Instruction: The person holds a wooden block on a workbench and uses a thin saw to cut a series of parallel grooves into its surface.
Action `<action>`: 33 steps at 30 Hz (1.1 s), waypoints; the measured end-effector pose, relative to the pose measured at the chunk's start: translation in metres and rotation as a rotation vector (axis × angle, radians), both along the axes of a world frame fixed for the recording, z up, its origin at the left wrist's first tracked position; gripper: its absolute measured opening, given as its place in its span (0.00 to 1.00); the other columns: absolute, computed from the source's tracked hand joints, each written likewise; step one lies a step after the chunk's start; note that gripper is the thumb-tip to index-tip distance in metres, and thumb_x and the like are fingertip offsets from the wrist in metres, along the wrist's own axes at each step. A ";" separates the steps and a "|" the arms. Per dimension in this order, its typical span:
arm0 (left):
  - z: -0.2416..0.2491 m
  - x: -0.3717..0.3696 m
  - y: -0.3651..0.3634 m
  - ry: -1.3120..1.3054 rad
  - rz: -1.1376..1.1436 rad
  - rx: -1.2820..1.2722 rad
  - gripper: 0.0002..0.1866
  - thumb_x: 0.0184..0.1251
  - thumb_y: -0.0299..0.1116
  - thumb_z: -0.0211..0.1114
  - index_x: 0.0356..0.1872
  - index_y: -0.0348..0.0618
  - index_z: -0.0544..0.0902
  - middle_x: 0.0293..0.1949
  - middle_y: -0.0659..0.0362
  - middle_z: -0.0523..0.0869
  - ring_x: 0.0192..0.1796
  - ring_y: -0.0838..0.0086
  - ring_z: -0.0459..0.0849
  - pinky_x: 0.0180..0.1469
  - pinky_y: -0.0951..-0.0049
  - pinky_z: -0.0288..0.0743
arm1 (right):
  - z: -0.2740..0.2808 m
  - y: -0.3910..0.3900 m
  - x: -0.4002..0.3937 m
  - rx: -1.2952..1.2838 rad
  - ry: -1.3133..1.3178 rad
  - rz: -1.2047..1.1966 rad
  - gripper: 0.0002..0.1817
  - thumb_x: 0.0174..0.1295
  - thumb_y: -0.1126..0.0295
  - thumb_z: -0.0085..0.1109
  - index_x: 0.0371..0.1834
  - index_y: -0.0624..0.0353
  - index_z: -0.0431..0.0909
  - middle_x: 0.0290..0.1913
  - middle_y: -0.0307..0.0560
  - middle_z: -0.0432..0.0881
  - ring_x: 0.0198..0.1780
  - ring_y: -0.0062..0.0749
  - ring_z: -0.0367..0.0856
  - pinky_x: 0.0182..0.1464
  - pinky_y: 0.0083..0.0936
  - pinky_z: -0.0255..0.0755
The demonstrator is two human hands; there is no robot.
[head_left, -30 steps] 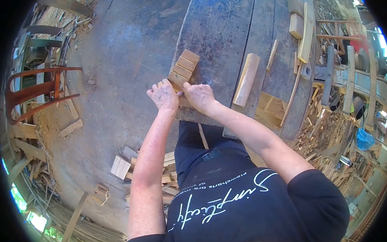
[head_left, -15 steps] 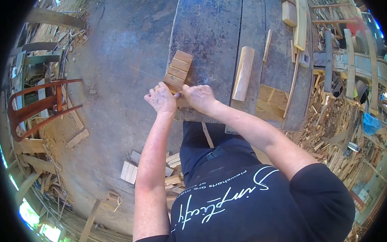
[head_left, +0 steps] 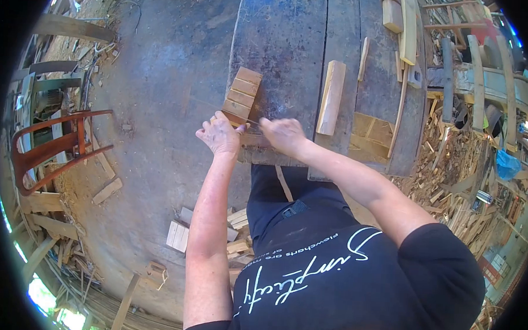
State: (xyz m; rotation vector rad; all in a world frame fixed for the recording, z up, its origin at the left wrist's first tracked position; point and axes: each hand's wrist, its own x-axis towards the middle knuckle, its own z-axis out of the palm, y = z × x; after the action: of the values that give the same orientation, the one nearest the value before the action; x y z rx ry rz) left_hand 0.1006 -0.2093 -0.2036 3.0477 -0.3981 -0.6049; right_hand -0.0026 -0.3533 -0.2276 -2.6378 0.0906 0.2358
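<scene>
A brown wooden block [head_left: 241, 94] with several grooves across its top lies at the left edge of the workbench [head_left: 282, 55]. My left hand [head_left: 220, 134] grips the near end of that block, thumb on the right side and fingers on the left. To the right of the block, a short gap away, my right hand [head_left: 285, 135] is closed with its fingertips pinched together. It is slightly smeared by motion, and I cannot make out what is in its fingers. Below it, a pale strip of wood [head_left: 255, 140] lies at the bench's near edge.
A pale squared timber [head_left: 332, 97] lies on the bench to the right, with long wooden strips [head_left: 408, 39] beyond it. A reddish chair frame [head_left: 58, 149] stands on the left. Grooved pale blocks [head_left: 178, 236] lie on the floor near my legs. Wood scraps [head_left: 444, 171] cover the right side.
My right hand has moved away from the block, to the right and slightly down. My left hand still holds the block in nearly the same place.
</scene>
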 end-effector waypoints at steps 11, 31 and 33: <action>0.018 0.001 0.001 0.127 0.057 0.014 0.40 0.45 0.60 0.77 0.56 0.45 0.76 0.54 0.53 0.82 0.60 0.58 0.76 0.60 0.53 0.61 | 0.072 -0.108 -0.153 -0.181 0.029 0.001 0.11 0.70 0.63 0.53 0.32 0.56 0.70 0.20 0.50 0.79 0.25 0.46 0.83 0.25 0.39 0.74; -0.003 0.010 -0.050 0.335 0.334 -0.074 0.47 0.50 0.38 0.79 0.67 0.42 0.59 0.67 0.51 0.64 0.68 0.50 0.65 0.59 0.44 0.72 | 0.023 -0.020 0.016 -0.128 0.092 0.016 0.08 0.70 0.69 0.47 0.35 0.59 0.72 0.26 0.57 0.84 0.32 0.50 0.87 0.33 0.43 0.79; -0.004 0.009 -0.051 0.265 0.341 -0.073 0.40 0.50 0.40 0.78 0.61 0.45 0.63 0.62 0.54 0.67 0.65 0.53 0.67 0.55 0.44 0.73 | 0.014 -0.016 0.031 -0.125 0.070 -0.002 0.08 0.70 0.69 0.46 0.36 0.60 0.72 0.26 0.57 0.85 0.33 0.49 0.88 0.34 0.43 0.80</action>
State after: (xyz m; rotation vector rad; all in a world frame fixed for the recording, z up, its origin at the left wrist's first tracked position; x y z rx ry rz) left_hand 0.1092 -0.2599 -0.2080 2.8133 0.1010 -0.9259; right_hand 0.0279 -0.3695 -0.2135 -2.7533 0.1347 0.3314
